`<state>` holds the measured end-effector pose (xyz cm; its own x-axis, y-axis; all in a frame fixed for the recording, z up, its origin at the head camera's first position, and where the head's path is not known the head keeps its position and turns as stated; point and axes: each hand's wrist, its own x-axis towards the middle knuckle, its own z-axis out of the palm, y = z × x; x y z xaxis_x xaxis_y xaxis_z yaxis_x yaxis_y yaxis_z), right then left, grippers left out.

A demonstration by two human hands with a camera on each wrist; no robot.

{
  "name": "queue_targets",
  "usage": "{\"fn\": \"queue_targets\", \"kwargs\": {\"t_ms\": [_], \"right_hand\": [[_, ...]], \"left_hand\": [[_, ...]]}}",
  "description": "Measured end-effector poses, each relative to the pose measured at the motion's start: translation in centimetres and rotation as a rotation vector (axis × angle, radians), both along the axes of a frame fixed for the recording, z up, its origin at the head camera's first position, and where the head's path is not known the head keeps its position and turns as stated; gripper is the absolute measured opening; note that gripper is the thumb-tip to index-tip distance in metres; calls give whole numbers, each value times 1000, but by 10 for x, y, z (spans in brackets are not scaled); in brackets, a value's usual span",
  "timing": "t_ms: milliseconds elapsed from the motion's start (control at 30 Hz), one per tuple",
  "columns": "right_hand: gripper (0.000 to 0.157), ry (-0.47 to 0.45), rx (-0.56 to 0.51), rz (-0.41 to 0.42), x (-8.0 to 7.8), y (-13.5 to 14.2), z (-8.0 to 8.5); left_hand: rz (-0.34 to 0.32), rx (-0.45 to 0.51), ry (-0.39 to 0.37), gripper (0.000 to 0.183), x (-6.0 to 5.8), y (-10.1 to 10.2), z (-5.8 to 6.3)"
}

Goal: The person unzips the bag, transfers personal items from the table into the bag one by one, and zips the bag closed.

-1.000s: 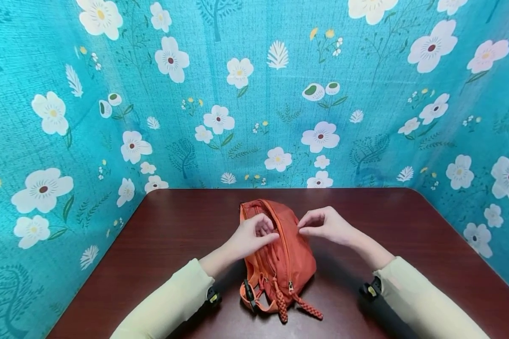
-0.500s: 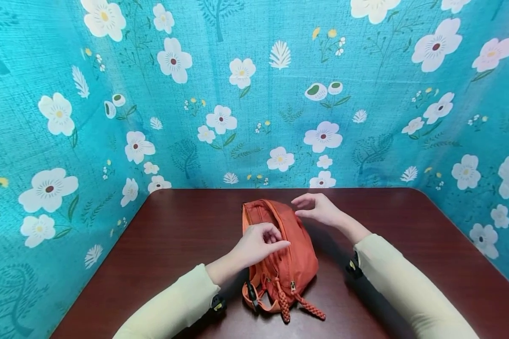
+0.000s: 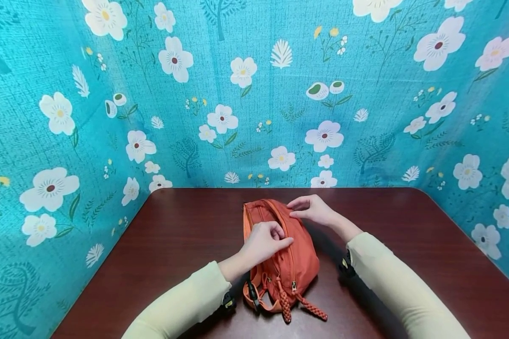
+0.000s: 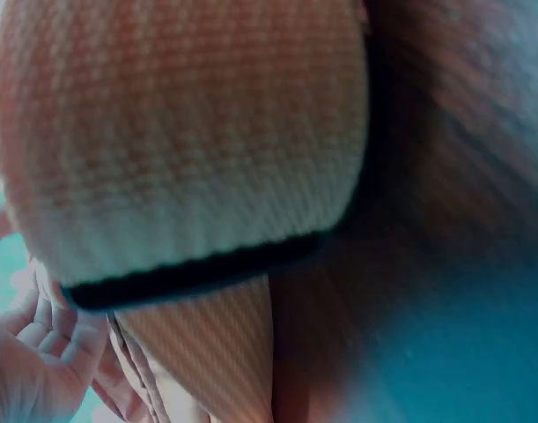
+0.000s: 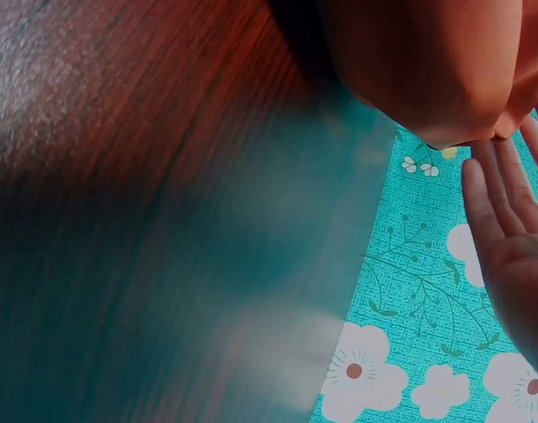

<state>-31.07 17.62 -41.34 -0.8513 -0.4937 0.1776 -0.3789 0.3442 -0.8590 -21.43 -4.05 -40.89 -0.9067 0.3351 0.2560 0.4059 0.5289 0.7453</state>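
Observation:
A rust-orange zippered bag [image 3: 307, 254] lies on the table, its long zipper partly undone and the gap facing up. Over the opening is my left hand [image 3: 263, 242], fingers loosely bent and thumb lying across the zippered edge. Nothing shows inside its bent fingers [image 4: 48, 330] in the left wrist view. My right hand [image 3: 316, 209] pinches the bag's far right side. Close up, its fingers [image 5: 512, 181] reach to a small fold of the fabric. The inside of the bag is mostly hidden by my left hand.
Two braided zipper pulls [image 3: 285, 301] and an orange strap with a black buckle [image 3: 252, 292] lie at the bag's near end. The dark reddish table [image 3: 186, 235] has a blue-green flowered cloth [image 3: 254, 103] behind it and at both sides.
My right hand has left the bag's right side, moved farther back and come onto the fabric again. My left hand has shifted slightly right and nearer to me. The bag has barely moved.

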Motion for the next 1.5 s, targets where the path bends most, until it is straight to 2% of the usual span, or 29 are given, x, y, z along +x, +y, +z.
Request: {"fn": "queue_targets", "kwargs": {"t_ms": [167,333,600,700,800,933,1167,1300,1500], "right_hand": [[27,17,-6,-19,1,0,-1],[21,48,11,-45,4,1,0],[19,95,-5,-63,9,5,2],[22,131,-23,-25,10,1,6],[25,174,-31,64,12,-6,14],[29,190,-38,186,12,-15,24],[33,216,61,248,9,-26,35],[34,210,80,264,7,-27,33],[26,208,99,289,5,-28,30]], "left_hand": [[-23,29,-7,14,0,-1,-2],[-95,81,10,12,-1,-8,-8],[-192,87,75,9,-5,-20,-12],[-263,79,88,8,-8,-22,-11],[-344,70,105,9,-12,-24,-7],[-434,62,116,9,-18,-28,3],[-561,22,49,7,-26,-36,23],[-600,30,7,7,-29,-40,25],[-607,45,-19,6,-30,-44,20]]}}
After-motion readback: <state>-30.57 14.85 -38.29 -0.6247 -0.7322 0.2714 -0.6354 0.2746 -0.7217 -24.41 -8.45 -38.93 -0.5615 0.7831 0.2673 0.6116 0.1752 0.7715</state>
